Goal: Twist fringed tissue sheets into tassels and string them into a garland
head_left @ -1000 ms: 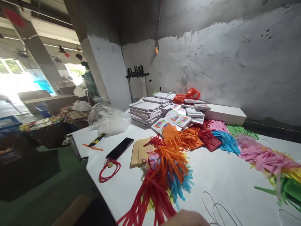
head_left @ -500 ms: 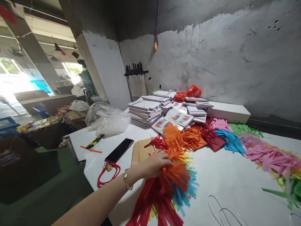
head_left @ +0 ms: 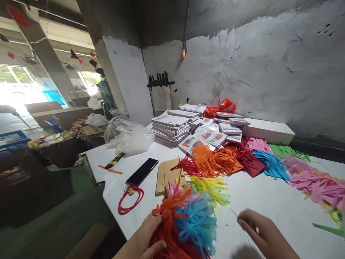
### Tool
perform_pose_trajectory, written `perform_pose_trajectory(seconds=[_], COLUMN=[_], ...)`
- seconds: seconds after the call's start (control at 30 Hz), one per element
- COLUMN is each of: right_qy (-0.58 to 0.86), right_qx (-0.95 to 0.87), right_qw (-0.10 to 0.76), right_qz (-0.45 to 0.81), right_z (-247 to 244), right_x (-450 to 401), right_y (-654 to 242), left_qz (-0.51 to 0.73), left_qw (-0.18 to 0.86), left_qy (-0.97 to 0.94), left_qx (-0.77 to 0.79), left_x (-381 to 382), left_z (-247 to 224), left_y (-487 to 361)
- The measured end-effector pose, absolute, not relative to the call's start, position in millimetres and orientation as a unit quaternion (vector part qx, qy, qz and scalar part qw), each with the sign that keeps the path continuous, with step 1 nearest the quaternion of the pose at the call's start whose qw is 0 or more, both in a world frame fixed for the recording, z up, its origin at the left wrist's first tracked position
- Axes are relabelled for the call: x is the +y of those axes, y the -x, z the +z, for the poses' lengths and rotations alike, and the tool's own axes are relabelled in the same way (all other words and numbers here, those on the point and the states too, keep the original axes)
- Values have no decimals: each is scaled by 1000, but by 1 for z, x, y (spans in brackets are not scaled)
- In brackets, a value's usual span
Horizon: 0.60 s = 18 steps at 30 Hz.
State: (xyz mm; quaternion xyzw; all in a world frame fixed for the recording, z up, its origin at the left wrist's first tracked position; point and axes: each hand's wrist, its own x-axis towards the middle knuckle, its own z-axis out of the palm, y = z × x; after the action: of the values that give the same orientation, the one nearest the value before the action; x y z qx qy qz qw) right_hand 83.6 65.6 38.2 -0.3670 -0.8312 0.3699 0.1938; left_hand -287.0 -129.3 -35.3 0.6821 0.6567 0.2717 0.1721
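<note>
Hands both low in view, clock read from view centre. Left hand between 6 and 7 o'clock, half-curled round the orange-red side of a paper-strip bundle, thumb spread off the fingers. Bundle sits at 6 o'clock on the white table, orange-red plus blue strips, bottom end cut off by view. Right hand between 4 and 5, apart from bundle, thumb and forefinger pinched on a thin cord, end poking toward 10 o'clock; other fingers folded, detail blurred. Yellow strips just past bundle, 12 o'clock of it. Brown envelope between 6 and 7, phone between 7 and 8, red cord loop touching its near end. Yellow-black cutter about 8. Clear plastic bag near 9, white stack around centre, pink strips between 3 and 4.
</note>
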Motion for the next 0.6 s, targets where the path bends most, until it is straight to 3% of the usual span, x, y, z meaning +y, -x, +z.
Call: perform_pose_trajectory(seconds=[0.1, 0.23, 0.43, 0.6], right_qy=[347, 344, 340, 323], right_qx=[-839, -836, -822, -774], right_qw=[195, 168, 165, 202], right_qz=[371, 393, 426, 505], right_z=[40, 23, -5, 7], right_x=[108, 129, 85, 66], right_y=[-38, 17, 69, 73], left_qz=[299, 238, 237, 294], left_qw=[158, 169, 147, 197], left_qy=[-639, -678, -704, -711], left_qx=[691, 675, 653, 607], left_x=[-130, -117, -91, -63], left_z=[-53, -25, 6, 8], left_y=[290, 291, 307, 289])
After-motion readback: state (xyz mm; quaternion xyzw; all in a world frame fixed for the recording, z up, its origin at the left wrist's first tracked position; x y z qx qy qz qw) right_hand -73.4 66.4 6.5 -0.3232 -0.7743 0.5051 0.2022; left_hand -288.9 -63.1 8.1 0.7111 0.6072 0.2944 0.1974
